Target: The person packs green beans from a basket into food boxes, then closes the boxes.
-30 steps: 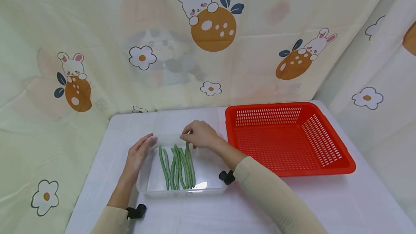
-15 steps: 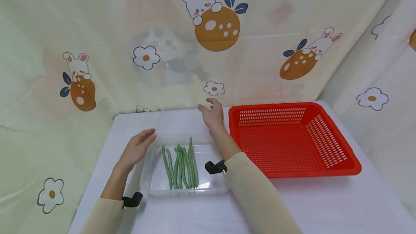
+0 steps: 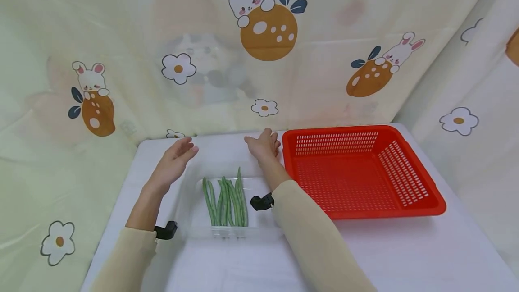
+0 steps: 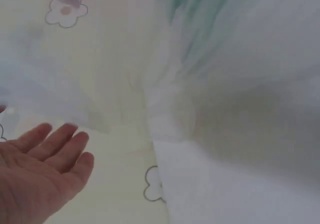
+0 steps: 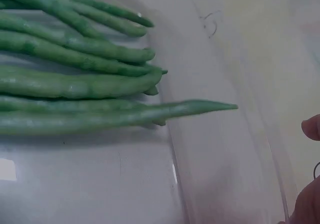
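Note:
Several green beans (image 3: 231,204) lie side by side, lengthwise, in a clear plastic box (image 3: 226,232). One bean's tip reaches up past the others at the back wall, as the right wrist view also shows (image 5: 210,106). My left hand (image 3: 172,163) is beside the box's back left corner, fingers extended and loosely bent, holding nothing. The left wrist view has its palm turned up (image 4: 45,171). My right hand (image 3: 263,145) is over the back right of the box, thumb spread away from the fingers, with nothing seen in its grasp.
A red plastic basket (image 3: 421,213) with slotted walls stands to the right of the box. Both rest on a table with a white cloth (image 3: 227,265). A printed curtain (image 3: 134,48) hangs behind the table's back edge.
My right hand has let go of a bean at the box's back, leaving its tip raised, and moved back and right. My left hand has lifted off the box's left side and moved slightly back.

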`<state>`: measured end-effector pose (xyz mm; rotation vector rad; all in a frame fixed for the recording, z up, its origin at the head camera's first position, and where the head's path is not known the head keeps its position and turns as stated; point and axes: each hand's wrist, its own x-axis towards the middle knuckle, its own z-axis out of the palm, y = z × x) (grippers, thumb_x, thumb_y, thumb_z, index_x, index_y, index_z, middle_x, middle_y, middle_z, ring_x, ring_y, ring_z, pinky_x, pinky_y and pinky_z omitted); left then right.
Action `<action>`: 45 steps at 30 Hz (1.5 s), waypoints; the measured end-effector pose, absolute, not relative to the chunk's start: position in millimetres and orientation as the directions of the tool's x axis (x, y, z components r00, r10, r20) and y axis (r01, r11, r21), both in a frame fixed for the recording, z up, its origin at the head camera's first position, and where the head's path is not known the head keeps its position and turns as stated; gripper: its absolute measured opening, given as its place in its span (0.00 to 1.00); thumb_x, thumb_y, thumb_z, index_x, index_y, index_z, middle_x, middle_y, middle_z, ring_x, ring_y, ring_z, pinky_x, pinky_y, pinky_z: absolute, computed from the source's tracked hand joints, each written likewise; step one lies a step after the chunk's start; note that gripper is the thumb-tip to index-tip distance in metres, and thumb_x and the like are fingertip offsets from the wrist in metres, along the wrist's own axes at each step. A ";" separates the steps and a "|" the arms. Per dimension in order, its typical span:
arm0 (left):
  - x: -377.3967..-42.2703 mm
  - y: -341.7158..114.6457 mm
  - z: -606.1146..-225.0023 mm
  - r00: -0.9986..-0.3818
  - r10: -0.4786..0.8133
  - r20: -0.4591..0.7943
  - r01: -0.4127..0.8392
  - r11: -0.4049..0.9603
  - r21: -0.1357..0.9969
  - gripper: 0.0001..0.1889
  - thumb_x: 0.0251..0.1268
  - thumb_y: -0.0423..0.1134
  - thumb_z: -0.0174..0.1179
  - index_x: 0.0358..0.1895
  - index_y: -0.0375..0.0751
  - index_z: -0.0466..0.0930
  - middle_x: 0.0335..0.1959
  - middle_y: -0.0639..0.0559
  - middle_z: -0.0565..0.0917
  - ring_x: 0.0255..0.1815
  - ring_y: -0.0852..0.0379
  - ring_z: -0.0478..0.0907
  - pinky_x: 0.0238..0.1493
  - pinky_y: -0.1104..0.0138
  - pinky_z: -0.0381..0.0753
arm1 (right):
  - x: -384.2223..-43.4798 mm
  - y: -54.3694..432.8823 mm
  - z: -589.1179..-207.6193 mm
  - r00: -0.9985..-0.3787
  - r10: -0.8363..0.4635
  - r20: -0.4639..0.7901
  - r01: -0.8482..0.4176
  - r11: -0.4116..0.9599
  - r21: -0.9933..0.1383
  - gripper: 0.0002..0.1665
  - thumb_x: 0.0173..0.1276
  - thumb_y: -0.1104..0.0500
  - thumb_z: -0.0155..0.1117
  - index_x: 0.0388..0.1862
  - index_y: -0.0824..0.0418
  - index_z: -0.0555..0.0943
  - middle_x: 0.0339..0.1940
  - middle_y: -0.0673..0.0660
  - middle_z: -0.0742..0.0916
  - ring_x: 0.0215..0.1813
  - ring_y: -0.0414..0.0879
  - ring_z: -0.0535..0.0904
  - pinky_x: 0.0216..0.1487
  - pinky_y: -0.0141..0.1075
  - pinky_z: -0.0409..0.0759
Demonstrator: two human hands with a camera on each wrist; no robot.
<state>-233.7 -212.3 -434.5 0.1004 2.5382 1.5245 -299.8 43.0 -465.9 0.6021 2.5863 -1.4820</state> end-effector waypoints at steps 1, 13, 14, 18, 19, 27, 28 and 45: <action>-233.3 -212.6 -430.7 -0.980 0.156 -0.121 -0.031 0.483 0.875 0.40 0.82 0.57 0.51 0.84 0.41 0.49 0.83 0.37 0.60 0.84 0.37 0.56 0.78 0.38 0.60 | -300.2 42.4 -465.5 -0.914 0.279 -0.293 0.396 0.460 -0.795 0.48 0.70 0.42 0.65 0.80 0.59 0.58 0.83 0.65 0.60 0.79 0.64 0.55 0.79 0.59 0.57; -241.1 -208.1 -417.5 -0.986 0.148 -0.074 0.006 0.479 0.878 0.38 0.81 0.55 0.53 0.83 0.41 0.53 0.82 0.37 0.63 0.83 0.38 0.58 0.79 0.40 0.60 | -300.6 40.4 -466.4 -0.904 0.216 -0.368 0.426 0.479 -0.767 0.48 0.72 0.42 0.63 0.81 0.61 0.57 0.75 0.66 0.70 0.75 0.66 0.63 0.76 0.62 0.65; -243.6 -207.6 -421.8 -0.988 0.133 -0.075 -0.003 0.470 0.883 0.37 0.81 0.55 0.53 0.83 0.41 0.53 0.82 0.37 0.63 0.83 0.39 0.58 0.79 0.40 0.60 | -300.2 39.8 -466.8 -0.905 0.210 -0.371 0.425 0.485 -0.764 0.48 0.72 0.42 0.64 0.80 0.62 0.57 0.74 0.66 0.70 0.75 0.65 0.63 0.76 0.62 0.65; -255.1 -205.2 -439.8 -0.995 0.053 -0.085 -0.052 0.452 0.890 0.37 0.82 0.54 0.52 0.83 0.41 0.54 0.81 0.37 0.64 0.83 0.38 0.59 0.79 0.41 0.60 | -300.1 39.7 -468.9 -0.903 0.204 -0.377 0.425 0.541 -0.726 0.47 0.71 0.39 0.63 0.79 0.62 0.59 0.75 0.67 0.68 0.74 0.65 0.62 0.74 0.62 0.65; -258.3 -204.5 -444.7 -0.995 0.034 -0.090 -0.064 0.457 0.887 0.37 0.82 0.54 0.52 0.83 0.40 0.54 0.81 0.36 0.64 0.83 0.37 0.59 0.79 0.41 0.61 | -300.3 40.1 -469.3 -0.902 0.208 -0.379 0.428 0.547 -0.719 0.47 0.70 0.39 0.63 0.78 0.62 0.59 0.75 0.68 0.67 0.74 0.66 0.61 0.73 0.62 0.65; -272.0 -191.0 -479.4 -0.961 -0.049 -0.273 -0.244 0.614 0.750 0.42 0.81 0.56 0.50 0.84 0.36 0.45 0.84 0.32 0.52 0.84 0.31 0.49 0.80 0.39 0.56 | -302.8 50.1 -470.3 -0.881 0.200 -0.428 0.472 0.422 -0.774 0.51 0.71 0.41 0.63 0.82 0.62 0.53 0.85 0.69 0.54 0.82 0.67 0.50 0.83 0.60 0.56; -272.8 -189.8 -482.8 -0.952 -0.054 -0.303 -0.270 0.620 0.736 0.42 0.81 0.57 0.49 0.85 0.36 0.45 0.85 0.32 0.51 0.85 0.31 0.47 0.81 0.39 0.55 | -303.3 51.3 -470.8 -0.880 0.193 -0.435 0.475 0.411 -0.778 0.52 0.71 0.42 0.64 0.83 0.62 0.52 0.85 0.69 0.53 0.82 0.67 0.50 0.82 0.59 0.57; -273.9 -190.1 -492.7 -0.978 -0.074 -0.196 -0.197 0.644 0.739 0.37 0.83 0.50 0.47 0.83 0.34 0.47 0.80 0.23 0.54 0.79 0.27 0.59 0.78 0.39 0.61 | -301.6 47.7 -470.6 -0.885 0.213 -0.415 0.465 0.478 -0.746 0.59 0.69 0.41 0.66 0.86 0.60 0.45 0.83 0.68 0.58 0.79 0.66 0.53 0.78 0.60 0.59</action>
